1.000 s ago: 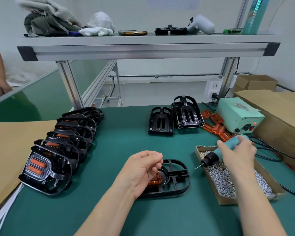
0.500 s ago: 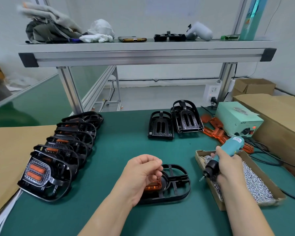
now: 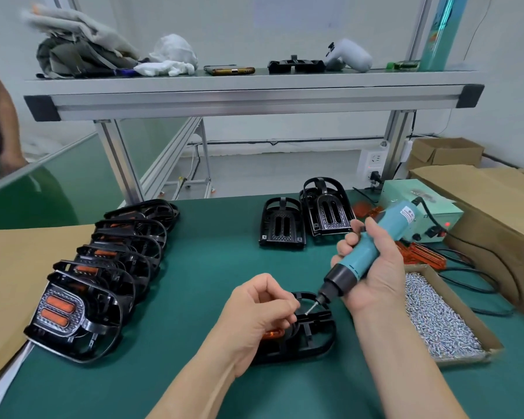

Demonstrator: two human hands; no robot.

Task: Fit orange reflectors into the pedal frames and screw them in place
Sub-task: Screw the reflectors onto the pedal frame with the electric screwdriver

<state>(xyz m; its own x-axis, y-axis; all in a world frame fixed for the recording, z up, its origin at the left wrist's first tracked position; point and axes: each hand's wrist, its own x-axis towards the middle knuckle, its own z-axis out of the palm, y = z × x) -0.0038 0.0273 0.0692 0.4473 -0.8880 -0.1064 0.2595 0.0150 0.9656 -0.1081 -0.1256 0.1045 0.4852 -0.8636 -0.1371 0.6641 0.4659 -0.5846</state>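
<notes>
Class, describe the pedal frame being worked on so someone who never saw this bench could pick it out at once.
Start at the green tabletop. Near its front edge, between the left hand and right hand, lies a black pedal frame. Unlike the pedals stacked on the left or the pair at the back, it alone sits under the tip of the teal screwdriver.

I see glossy black plastic pedal frames [image 3: 303, 337] on a matt green worktop [image 3: 212, 237], shiny metal screws [image 3: 436, 319] (in a cardboard tray [image 3: 493, 343]), translucent orange reflectors [image 3: 421, 255].
</notes>
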